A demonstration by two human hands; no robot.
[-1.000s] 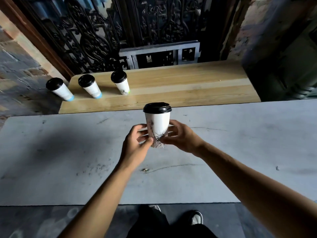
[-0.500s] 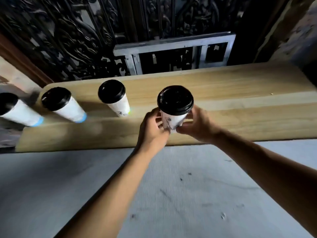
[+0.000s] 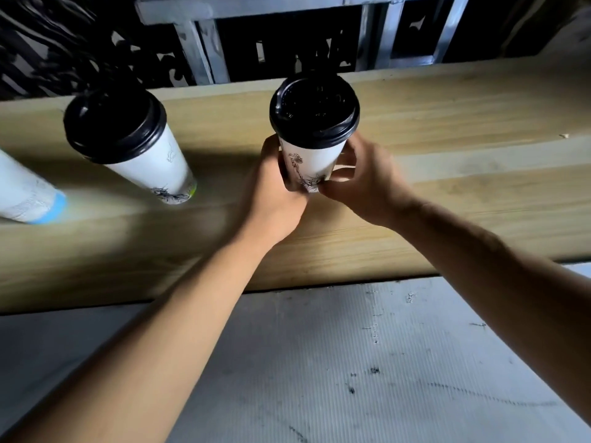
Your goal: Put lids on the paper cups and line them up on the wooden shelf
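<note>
A white paper cup with a black lid [image 3: 311, 145] is upright over the wooden shelf [image 3: 447, 193], held low on its sides by both hands. My left hand [image 3: 275, 193] wraps its left side and my right hand [image 3: 364, 180] pinches its right side near the base. Whether its base touches the shelf is hidden by my fingers. To its left a lidded cup with a green base [image 3: 137, 148] stands on the shelf. At the far left edge the lower part of a cup with a blue base [image 3: 28, 196] shows.
The grey worktop [image 3: 351, 362] lies below the shelf's front edge. Behind the shelf are a grey metal frame [image 3: 287, 8] and black ornate ironwork [image 3: 64, 43]. The shelf stretches bare to the right of the held cup.
Both hands have carried the lidded cup from above the grey worktop forward over the shelf, to the right of the standing cups. The view has moved closer; the leftmost cup has left the frame.
</note>
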